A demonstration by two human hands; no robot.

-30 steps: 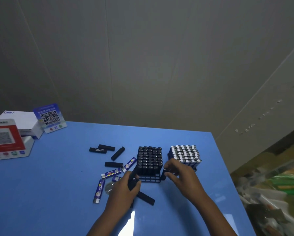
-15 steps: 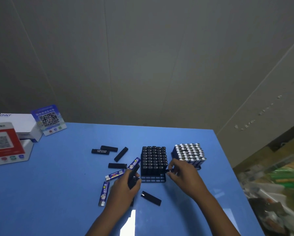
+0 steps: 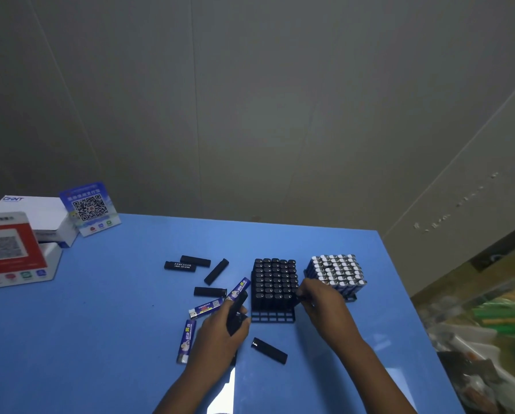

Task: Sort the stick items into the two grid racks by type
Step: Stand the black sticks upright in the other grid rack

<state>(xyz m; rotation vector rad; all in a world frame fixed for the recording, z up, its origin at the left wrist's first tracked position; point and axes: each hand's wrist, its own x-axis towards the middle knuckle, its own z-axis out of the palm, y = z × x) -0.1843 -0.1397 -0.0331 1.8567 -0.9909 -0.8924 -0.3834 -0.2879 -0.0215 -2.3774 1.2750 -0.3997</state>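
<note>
Black stick [image 3: 237, 312] in left hand [image 3: 220, 333]

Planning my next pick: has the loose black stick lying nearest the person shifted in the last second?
No. The loose black stick lies at the same slant and the same gap in front of the black rack as before.

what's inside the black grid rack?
The black grid rack holds upright black sticks in most cells; its near row looks empty. The right hand covers its right near corner, so cells there can't be checked.
</note>
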